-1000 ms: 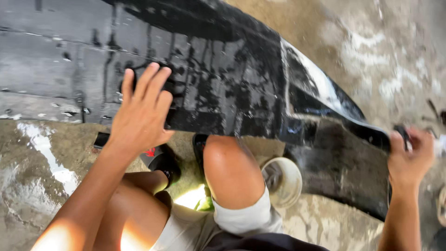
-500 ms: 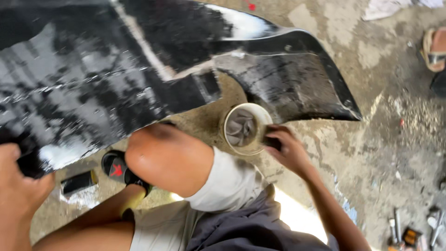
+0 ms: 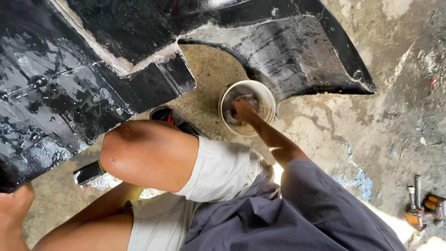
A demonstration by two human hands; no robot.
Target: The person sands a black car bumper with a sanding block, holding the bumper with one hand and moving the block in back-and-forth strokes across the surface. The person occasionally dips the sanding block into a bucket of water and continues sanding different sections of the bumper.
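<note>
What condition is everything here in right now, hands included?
Black car panel: wet, streaked, lying on the concrete floor.
White bucket: upright, open, right hand inside.
Right hand: in the bucket, on a pale cloth.
Left hand: at the panel's lower edge; its grip is hidden.
Tools: lying untouched on the floor.

Left hand cut off at frame edge; right fingers hidden inside bucket

Stained, wet-looking concrete floor; sunlit patch beside small tools, perhaps.
</note>
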